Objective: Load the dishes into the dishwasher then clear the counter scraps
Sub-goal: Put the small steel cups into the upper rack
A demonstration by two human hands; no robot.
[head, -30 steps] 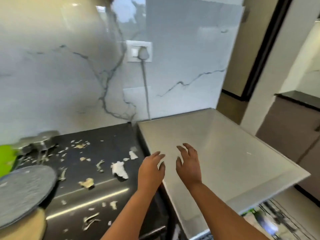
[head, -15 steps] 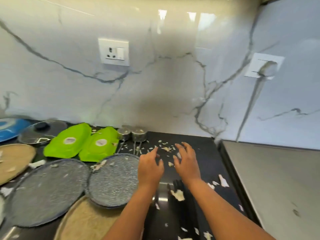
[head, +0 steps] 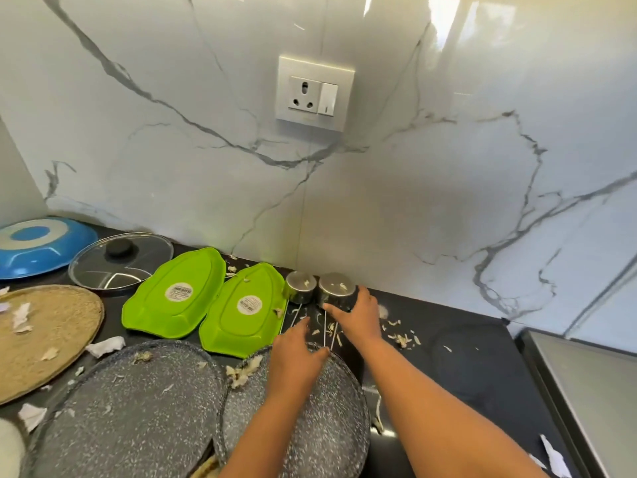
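Right hand (head: 358, 315) fingers curl round an overturned steel cup (head: 336, 291); left hand (head: 293, 353) hovers, fingers apparently loose.

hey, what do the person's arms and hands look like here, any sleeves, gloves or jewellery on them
Both forearms are bare up to the frame's bottom edge, with no sleeves showing. The left hand and right hand wear no gloves. No rings, watch or bracelet are visible at either wrist.
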